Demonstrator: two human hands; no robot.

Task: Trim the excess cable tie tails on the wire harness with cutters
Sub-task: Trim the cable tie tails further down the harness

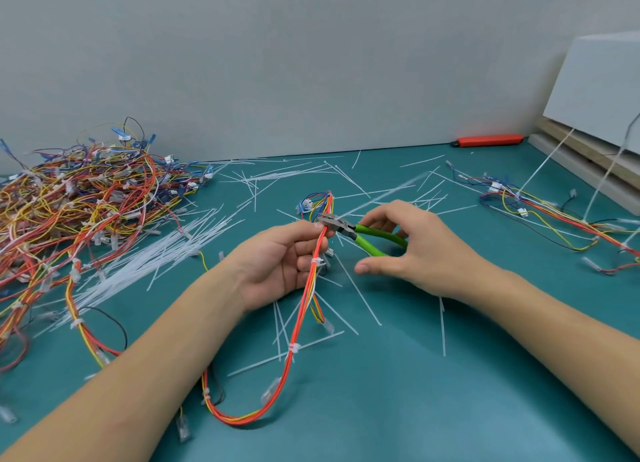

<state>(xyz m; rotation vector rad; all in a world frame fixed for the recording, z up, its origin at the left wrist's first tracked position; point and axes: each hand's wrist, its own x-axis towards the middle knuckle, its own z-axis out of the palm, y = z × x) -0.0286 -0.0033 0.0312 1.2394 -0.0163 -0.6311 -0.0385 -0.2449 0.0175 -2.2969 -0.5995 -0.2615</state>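
While our left hand pinches the wire harness near its upper end, our right hand curls its fingers round the green handles of the cutters, whose jaws meet the bundle just above the left fingers. We see the harness loop down toward the bench's near edge. Cut tie tails litter the middle, a wire pile fills the far left corner.

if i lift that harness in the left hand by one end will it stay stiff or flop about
Probably floppy: the wire harness sags from the left hand into a loose loop on the table. Likely light, since fingers alone hold it. Its loose ends may snag the scattered cut tails.
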